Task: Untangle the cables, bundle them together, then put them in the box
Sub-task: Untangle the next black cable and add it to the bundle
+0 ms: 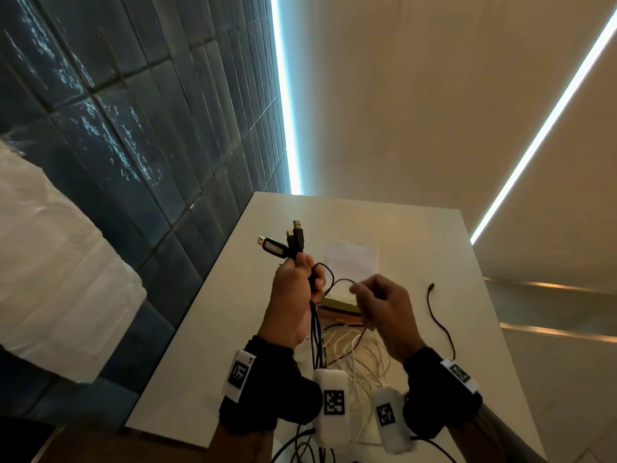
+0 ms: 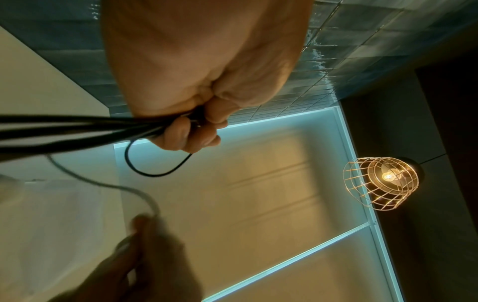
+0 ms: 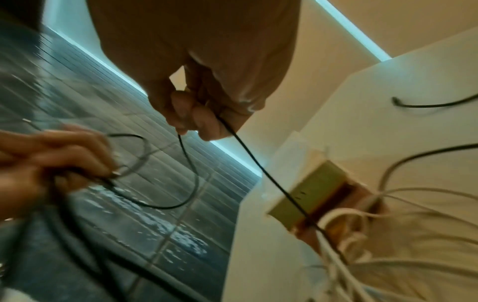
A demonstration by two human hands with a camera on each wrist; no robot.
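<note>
My left hand (image 1: 295, 295) is clenched around a bunch of black cables (image 1: 315, 332) and holds it upright above the white table (image 1: 213, 329). About 3 USB plugs (image 1: 290, 240) stick up out of my fist, I judge so the ends stay gathered while the rest hangs free. My right hand (image 1: 380, 305) pinches 1 thin black cable (image 3: 258, 163) between thumb and fingertips, level with the left hand and just beside it, probably to draw that strand clear of the others. The box (image 1: 340, 304), greenish with a brown inside, sits on the table just beyond my hands, mostly hidden behind them. A heap of white cables (image 1: 360, 355) lies under my wrists, and another black cable (image 1: 440, 322) lies apart on my right. Both wrist views are blurred, and I cannot follow where the pinched strand ends.
</note>
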